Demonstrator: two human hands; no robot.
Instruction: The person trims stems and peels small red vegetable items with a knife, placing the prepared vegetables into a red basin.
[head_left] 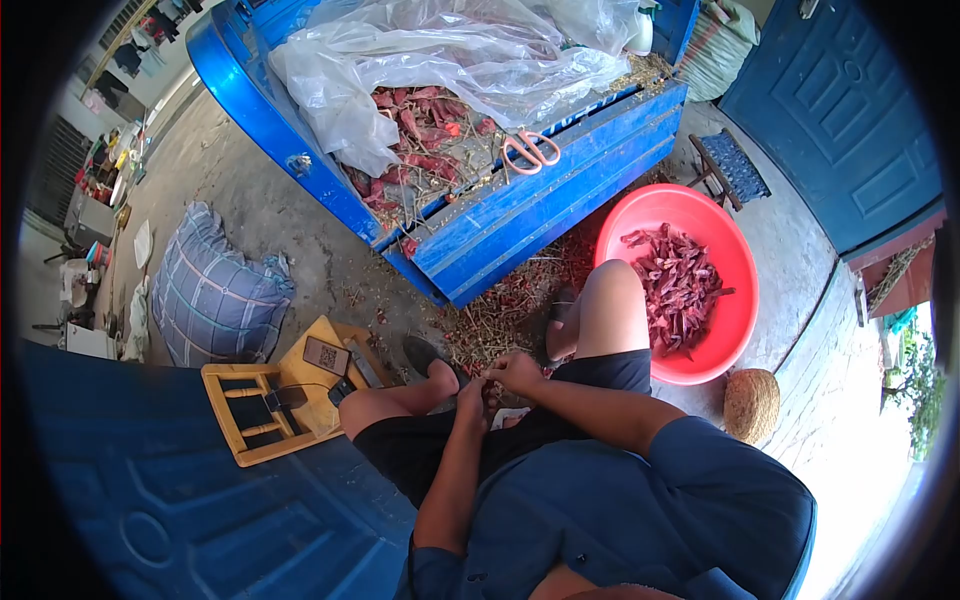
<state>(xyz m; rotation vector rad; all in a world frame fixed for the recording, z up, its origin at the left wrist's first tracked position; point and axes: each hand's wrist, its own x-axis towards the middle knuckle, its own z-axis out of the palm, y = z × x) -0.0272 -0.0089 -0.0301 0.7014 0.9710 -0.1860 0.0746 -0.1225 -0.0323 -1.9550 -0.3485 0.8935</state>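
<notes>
My left hand and my right hand meet between my knees, fingers closed. Their fingertips come together, but whatever is pinched there is too small and hidden to make out. Below them, a litter of stalks and red scraps covers the ground between my feet. A red basin stands beside my right knee, holding dark red dried chili peppers. Ahead, scissors with pink handles rest at the edge of a blue truck bed. More red chilies lie in that bed, partly under clear plastic sheeting.
At left, a wooden chair carries a phone-like object and cables. A stuffed checked bundle sits behind it. Towards the right are a folding stool, a woven straw seat and a blue door.
</notes>
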